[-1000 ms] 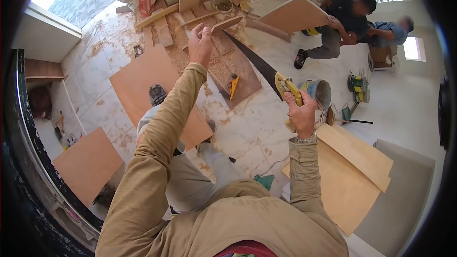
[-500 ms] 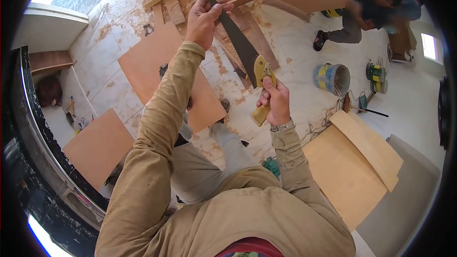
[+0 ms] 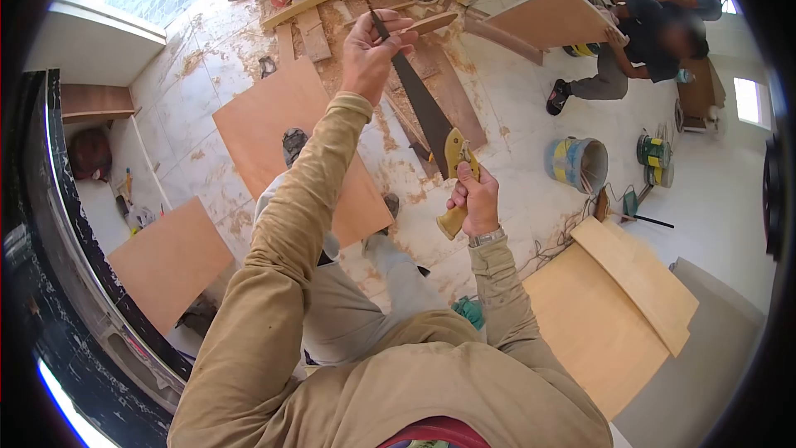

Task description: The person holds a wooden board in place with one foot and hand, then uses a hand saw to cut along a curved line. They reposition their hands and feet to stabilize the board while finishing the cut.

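A hand saw [image 3: 420, 102] with a dark blade and a yellowish handle is held out in front of my body. My right hand [image 3: 477, 202] is closed around its handle. Near the narrow tip, my left hand [image 3: 375, 51] has the blade between its thumb and curled fingers. Under my left arm lies a reddish-brown plywood panel [image 3: 274, 120], with my shoe [image 3: 294, 146] on it. Beyond the blade, boards [image 3: 452, 87] and sawdust are on the tiled floor.
A paint-smeared bucket [image 3: 576, 164] stands at the right, with smaller tins [image 3: 655, 152] beyond. Pale plywood sheets [image 3: 597, 315] lean at lower right; another panel [image 3: 170, 261] is at left. At upper right, a person [image 3: 643, 37] handles a board [image 3: 543, 23]. Another person [image 3: 692, 0] is behind.
The view has shifted slightly. My left hand's fingers look looser on the blade near the tip; my right hand keeps the handle. The person at upper right has moved a hand to the board's edge.
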`<action>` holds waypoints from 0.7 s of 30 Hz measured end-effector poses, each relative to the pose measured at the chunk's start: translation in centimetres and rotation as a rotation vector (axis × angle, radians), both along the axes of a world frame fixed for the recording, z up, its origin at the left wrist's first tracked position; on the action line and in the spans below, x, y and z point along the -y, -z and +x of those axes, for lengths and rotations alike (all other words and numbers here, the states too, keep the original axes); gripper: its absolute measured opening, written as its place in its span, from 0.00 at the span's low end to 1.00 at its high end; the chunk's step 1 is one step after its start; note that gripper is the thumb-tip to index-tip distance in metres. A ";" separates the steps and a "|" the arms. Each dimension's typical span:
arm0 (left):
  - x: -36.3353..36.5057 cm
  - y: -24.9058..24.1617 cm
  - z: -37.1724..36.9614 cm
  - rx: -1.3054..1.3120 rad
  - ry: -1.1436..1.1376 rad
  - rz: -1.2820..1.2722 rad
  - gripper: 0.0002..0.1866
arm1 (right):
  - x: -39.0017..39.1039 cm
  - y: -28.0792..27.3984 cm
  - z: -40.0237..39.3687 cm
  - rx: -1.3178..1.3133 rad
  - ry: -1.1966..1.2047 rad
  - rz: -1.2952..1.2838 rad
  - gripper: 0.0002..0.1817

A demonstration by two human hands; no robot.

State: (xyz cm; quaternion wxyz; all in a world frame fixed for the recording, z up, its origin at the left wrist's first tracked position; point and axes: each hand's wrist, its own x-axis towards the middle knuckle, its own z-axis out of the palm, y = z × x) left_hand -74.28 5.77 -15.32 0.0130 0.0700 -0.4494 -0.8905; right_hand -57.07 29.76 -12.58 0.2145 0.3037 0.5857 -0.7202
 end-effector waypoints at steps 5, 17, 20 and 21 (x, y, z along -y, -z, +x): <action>0.9 -1.0 0.0 0.081 0.072 0.098 0.20 | -0.7 1.1 0.2 0.007 0.014 -0.074 0.16; 10.0 -0.2 0.1 0.356 -0.362 -0.075 0.25 | -0.7 3.4 -0.4 -0.062 -0.067 -0.227 0.09; 12.5 0.3 0.8 0.258 -0.430 -0.038 0.21 | -0.3 5.7 -0.6 0.184 -0.203 -0.075 0.05; 12.9 0.9 0.8 0.235 -0.434 -0.032 0.20 | 0.1 6.8 0.4 0.183 -0.213 -0.047 0.05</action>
